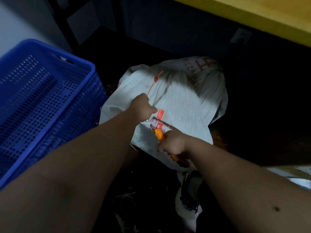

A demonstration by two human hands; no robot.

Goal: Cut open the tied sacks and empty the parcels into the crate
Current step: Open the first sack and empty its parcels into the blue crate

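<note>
A white woven sack (178, 98) with red print lies on the dark floor in the middle. A red plastic tie (154, 82) runs across its upper left part. My left hand (143, 108) is closed on the near end of that tie and on the sack's fabric. My right hand (171, 142) grips an orange utility knife (159, 133), its tip against the sack just below the red print. The blue perforated crate (42, 98) stands to the left; no parcels show inside it.
A yellow tabletop edge (252, 15) runs along the top right, with dark space beneath. My shoe (190, 190) and loose fibre scraps (124, 197) are on the floor near the bottom. A pale wall (20, 22) is behind the crate.
</note>
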